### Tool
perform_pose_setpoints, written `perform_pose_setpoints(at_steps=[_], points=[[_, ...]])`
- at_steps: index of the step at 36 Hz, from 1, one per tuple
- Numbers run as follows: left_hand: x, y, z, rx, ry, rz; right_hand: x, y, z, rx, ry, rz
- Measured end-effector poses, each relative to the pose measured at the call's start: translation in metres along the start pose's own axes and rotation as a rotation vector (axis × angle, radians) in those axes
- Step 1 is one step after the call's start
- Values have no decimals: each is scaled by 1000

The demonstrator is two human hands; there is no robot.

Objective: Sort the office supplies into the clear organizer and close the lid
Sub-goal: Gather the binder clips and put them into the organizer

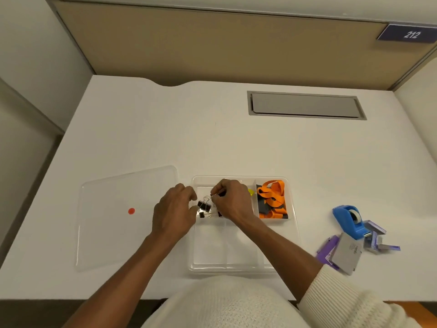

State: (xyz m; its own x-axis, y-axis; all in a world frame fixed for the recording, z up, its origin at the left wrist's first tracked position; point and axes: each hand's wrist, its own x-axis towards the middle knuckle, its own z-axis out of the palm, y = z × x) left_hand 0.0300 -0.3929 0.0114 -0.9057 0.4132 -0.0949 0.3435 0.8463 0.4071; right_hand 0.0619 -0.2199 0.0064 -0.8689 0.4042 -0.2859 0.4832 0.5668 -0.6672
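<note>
The clear organizer (238,263) lies open on the white desk in front of me. Black binder clips (204,205) sit in its far left compartment. My right hand (233,201) hovers over that compartment, thumb and forefinger pinched on the wire handle of a binder clip. My left hand (175,210) rests at the organizer's left rim, fingers curled close to the clips; whether it holds one I cannot tell. An orange and grey lanyard (272,201) fills the far right compartment. A small yellow item (250,192) peeks out behind my right hand. The clear lid (113,233), marked with a red dot, lies flat to the left.
To the right on the desk are a blue tape dispenser (350,220), purple staple boxes (378,240) and a grey pad over a purple item (344,254). A grey cable hatch (306,105) is set into the desk at the back. A tan partition stands behind.
</note>
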Motion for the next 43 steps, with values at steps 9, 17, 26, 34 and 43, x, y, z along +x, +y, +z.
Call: perform_pose_setpoints(at_steps=[9,17,26,34,43], points=[[-20,-6,16,-214,-42,-332,7,-5,30,-486,1,-350],[-19,-3,16,-198,-92,-418,6,-9,32,-532,66,-492],[-18,11,2,92,-168,-332,-28,11,-18,-342,145,-441],[-20,65,-9,337,-86,-106,-69,69,-73,-168,275,-239],[-7,169,18,187,-166,373,-95,164,-129,-123,501,63]])
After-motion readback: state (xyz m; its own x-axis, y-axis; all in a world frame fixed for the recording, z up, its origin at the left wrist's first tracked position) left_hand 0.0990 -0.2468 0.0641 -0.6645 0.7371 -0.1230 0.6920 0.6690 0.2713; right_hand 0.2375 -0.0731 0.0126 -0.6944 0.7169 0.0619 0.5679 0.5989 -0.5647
